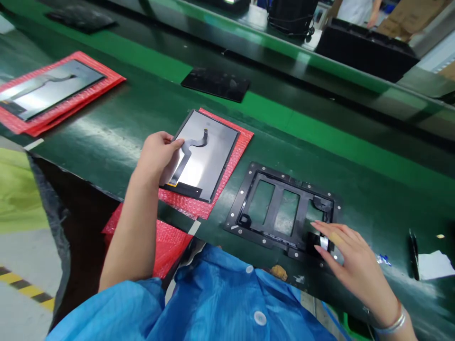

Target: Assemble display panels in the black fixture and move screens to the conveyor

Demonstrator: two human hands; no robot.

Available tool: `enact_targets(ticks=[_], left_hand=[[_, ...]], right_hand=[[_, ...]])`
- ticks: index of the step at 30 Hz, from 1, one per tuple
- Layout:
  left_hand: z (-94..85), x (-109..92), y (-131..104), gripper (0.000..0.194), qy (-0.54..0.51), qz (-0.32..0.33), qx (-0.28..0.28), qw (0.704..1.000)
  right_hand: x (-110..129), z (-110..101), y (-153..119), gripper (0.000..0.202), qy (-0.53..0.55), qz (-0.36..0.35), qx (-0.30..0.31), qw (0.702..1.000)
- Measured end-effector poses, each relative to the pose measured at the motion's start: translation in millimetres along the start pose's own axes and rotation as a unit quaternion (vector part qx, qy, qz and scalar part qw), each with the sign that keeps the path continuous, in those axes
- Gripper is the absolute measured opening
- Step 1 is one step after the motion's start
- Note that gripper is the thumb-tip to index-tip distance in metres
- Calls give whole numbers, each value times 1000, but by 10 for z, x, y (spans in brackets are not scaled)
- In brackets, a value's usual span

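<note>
My left hand (158,154) grips the left edge of a display panel (209,163), thumb on top of its silvery back. A grey flat ribbon cable (188,151) runs across that back. Under the panel lies a red bubble-wrap bag (190,204). To the right, a black rectangular frame (279,206) with crossbars and several round silver dots lies flat on the bench. At its lower right corner my right hand (350,263) has thumb and fingers curled round a small black and silver piece (324,243), partly hidden by the fingers.
Another display panel (62,87) rests on red bubble wrap at the left. A dark flat sheet (216,84) lies on the green bench (142,113) further back. Black tweezers (413,253) and a white paper scrap (435,265) are at the right. A person's arm (374,14) shows beyond the bench.
</note>
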State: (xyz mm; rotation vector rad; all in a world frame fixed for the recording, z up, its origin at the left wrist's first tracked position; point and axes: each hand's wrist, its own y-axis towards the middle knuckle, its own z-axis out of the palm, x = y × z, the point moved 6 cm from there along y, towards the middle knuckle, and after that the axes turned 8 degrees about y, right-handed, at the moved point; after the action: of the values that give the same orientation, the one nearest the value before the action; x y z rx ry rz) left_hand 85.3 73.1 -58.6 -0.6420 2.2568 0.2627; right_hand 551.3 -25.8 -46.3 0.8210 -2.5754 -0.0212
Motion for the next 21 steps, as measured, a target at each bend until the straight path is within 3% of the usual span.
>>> enact_targets(ticks=[4,7,10,12,16,19,21], left_hand=[[-286,-91,-203,25,-228,-95,-26,969],[-373,-298,-432,26,-338,-66,-27,938],[-127,-557,-727,32,-413,-41,61,908],[154,-708,-927,33,-421,-59,130,896],[618,-985,-1244,40,-425,-89,229,871],[736,-1212,-1425,41,-432,-67,294,850],[719,-1373,-1526,40,-446,-24,344,826]], right_hand=[[82,-41,77,33,62,15,-63,996],[279,-149,175,45,176,9,-107,978],[560,-247,331,59,238,-54,-136,960],[744,-240,452,62,198,-118,-141,963],[917,-107,600,43,61,-212,-152,963],[915,-144,523,39,22,-251,-190,949],[816,-265,448,37,71,-209,-208,953]])
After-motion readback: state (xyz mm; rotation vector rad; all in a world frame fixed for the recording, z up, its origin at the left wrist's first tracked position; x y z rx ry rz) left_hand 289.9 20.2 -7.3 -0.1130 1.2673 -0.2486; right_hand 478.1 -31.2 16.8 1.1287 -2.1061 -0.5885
